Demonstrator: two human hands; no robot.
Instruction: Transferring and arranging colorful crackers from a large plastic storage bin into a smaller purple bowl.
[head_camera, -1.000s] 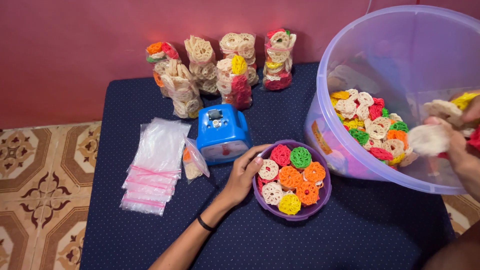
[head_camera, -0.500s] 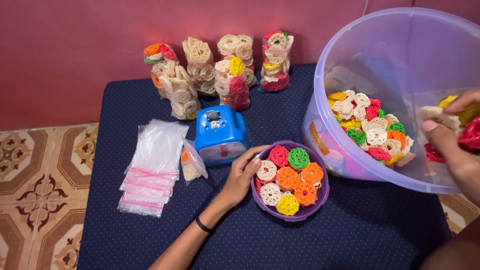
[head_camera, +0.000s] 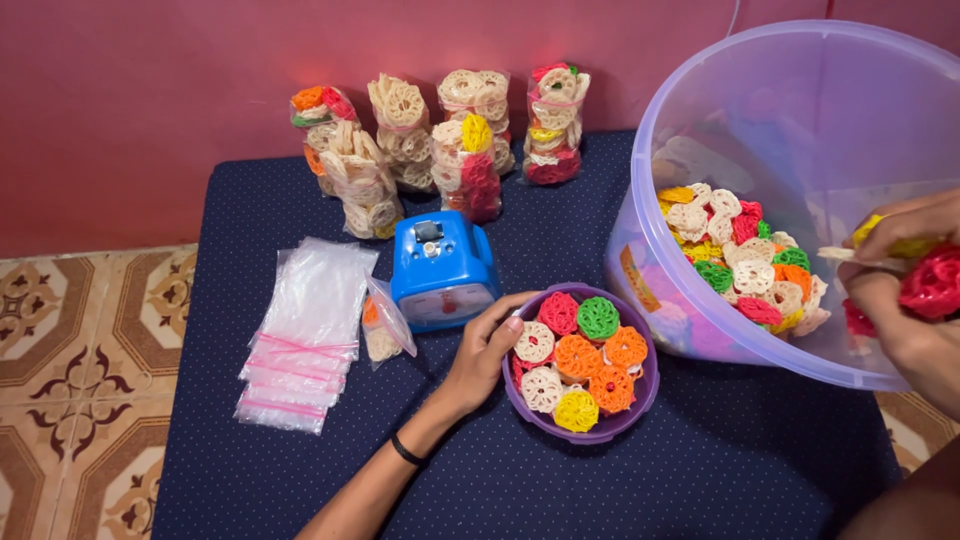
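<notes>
Left hand rests on the near-left rim of the purple bowl, fingers curled over the edge, thumb and fingertips touching a cream cracker inside; it grips the rim rather than any single piece. Black band on that wrist. Right hand at the frame's right edge, over the big tub's front rim, clenched round a small bunch of crackers: red, yellow and a pale one poking out between the fingers.

Purple bowl sits on the dark blue dotted tabletop, just in front of the tub and touching or nearly touching its base. Heaped with round lattice crackers: orange, cream, red, green, yellow.

Translucent lilac tub stands at right, tilted toward the viewer, holding a loose pile of the same mixed-colour crackers.

Blue kitchen scale just left of the bowl, close behind the left hand. One small bag partly filled leans against its left side. Stack of empty clear zip bags with pink seals lies further left. Four filled bags of crackers stand in a row at the back against the red wall. Patterned floor tiles at far left.
</notes>
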